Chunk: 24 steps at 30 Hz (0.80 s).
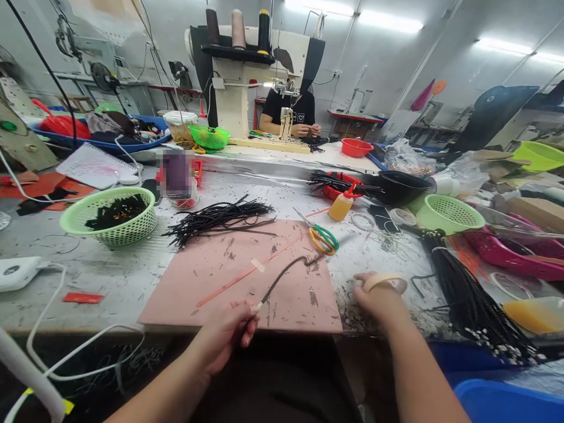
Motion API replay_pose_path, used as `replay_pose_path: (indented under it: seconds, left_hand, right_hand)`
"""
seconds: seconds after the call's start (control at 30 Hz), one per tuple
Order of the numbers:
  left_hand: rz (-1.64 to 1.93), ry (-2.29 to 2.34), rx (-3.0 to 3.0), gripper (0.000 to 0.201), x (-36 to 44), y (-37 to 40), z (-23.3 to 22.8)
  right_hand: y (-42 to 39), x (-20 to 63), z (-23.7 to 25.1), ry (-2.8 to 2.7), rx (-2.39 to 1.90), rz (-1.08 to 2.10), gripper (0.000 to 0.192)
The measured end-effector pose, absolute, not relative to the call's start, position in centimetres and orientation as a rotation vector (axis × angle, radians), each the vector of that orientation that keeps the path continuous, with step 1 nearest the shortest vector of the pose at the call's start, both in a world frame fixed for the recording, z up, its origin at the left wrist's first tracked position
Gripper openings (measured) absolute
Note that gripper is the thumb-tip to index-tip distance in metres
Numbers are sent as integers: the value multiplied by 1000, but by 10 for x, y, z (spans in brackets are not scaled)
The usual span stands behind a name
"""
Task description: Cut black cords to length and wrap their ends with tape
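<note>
My left hand point(231, 329), at the front edge of the pink board point(176, 294), is closed in a pinch on a black braided cord point(282, 276). A pale band wraps the cord at my fingertips, and its far end reaches toward the scissors point(324, 238) with green and orange handles. Right of the board, my right hand point(381, 302) is closed at a cream roll of tape point(394, 280), slightly blurred. A thin orange strip point(233, 286) with a pale piece of tape across it lies on the board. Behind it rests a bundle of black cords point(220, 217).
Green baskets point(74, 220) stand left and right. A glue bottle point(341, 205) is beyond the scissors. A tied bundle of black cords point(467, 288) hangs over the right edge. A sewing machine point(233, 88) stands at the back; a person point(295, 114) sits behind it.
</note>
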<state>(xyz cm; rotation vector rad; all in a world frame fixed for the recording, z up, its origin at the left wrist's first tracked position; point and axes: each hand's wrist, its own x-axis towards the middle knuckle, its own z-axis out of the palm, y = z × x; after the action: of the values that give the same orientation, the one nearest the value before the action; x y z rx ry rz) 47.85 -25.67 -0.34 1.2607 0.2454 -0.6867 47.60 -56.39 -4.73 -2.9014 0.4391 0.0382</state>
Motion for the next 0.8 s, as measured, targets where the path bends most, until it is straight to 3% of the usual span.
replay_pose_path:
  seconds: [0.13, 0.27, 0.33, 0.47, 0.5, 0.63, 0.8]
  left_hand:
    - [-686, 225, 1329, 17, 481, -255, -5]
    - [-656, 206, 1433, 20, 485, -255, -4]
    - [-635, 184, 1496, 21, 486, -256, -4]
    - [-645, 22, 1627, 23, 481, -255, -1]
    - [-669, -34, 1669, 23, 479, -252, 1]
    - [-678, -54, 1856, 21, 474, -223, 6]
    - [-621, 150, 1992, 26, 474, -159, -1]
  right_hand:
    - [-579, 473, -24, 689, -2936, 295, 41]
    - [-563, 473, 0, 886, -2901, -71, 44]
    - [-531, 475, 3, 685, -2689, -176, 39]
    - [-437, 477, -13, 53, -1655, 634, 48]
    - [-415, 477, -19, 35, -1431, 676, 47]
    - [-381, 489, -28, 239, -958, 442, 40]
    - [-433, 531, -23, 318, -1098, 182, 43]
